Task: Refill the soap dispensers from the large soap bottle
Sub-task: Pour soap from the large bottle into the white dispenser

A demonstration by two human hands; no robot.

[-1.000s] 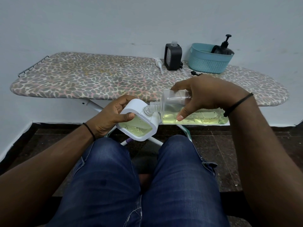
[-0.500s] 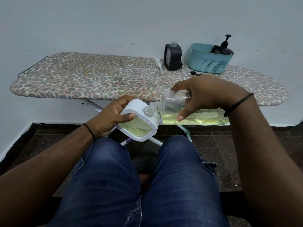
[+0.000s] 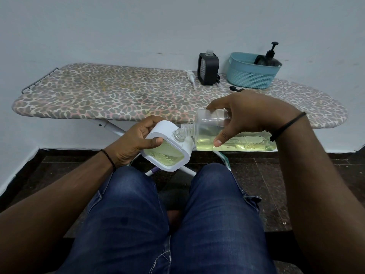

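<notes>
My left hand grips a white square soap dispenser with a clear body, tilted, holding yellow-green soap. My right hand holds the large clear soap bottle on its side, about half full of the same yellow-green liquid. The bottle's threaded neck meets the dispenser's open neck. Both are held above my knees, in front of the ironing board.
On the board stand a black dispenser with an open neck, a white pump head, a small black pump part and a teal basket holding a black pump bottle. My jeans-clad legs fill the foreground.
Hands, bottle and dispenser hold almost the same pose; the bottle stays tipped into the dispenser's neck.
</notes>
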